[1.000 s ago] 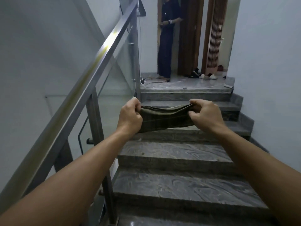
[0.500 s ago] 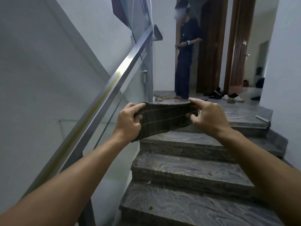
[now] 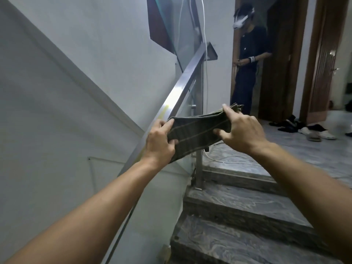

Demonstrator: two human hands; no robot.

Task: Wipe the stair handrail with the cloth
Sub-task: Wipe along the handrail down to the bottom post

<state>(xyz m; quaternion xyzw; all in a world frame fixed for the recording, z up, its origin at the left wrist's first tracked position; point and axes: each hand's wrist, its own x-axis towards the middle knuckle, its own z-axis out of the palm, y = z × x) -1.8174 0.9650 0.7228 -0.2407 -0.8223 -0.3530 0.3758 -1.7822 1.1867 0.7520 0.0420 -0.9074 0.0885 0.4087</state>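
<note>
A dark olive striped cloth [image 3: 198,134] is stretched flat between both hands. My left hand [image 3: 161,143] grips its left end, right in front of the steel handrail [image 3: 185,79]. My right hand [image 3: 242,130] pinches the right end, a bit higher and to the right of the rail. The square handrail rises from lower left to the top of the stairs, over a glass panel. The cloth's left edge overlaps the rail; whether it touches the rail is unclear.
Grey marbled stair steps [image 3: 238,206] climb to a landing [image 3: 304,149]. A person [image 3: 245,60] in dark clothes stands at the landing by a wooden door. Shoes [image 3: 312,132] lie on the landing floor. A white wall runs along the left.
The view has climbed and turned left. Both hands carried the cloth up and left, from mid-stairs to the handrail, tilting it so the right end is higher.
</note>
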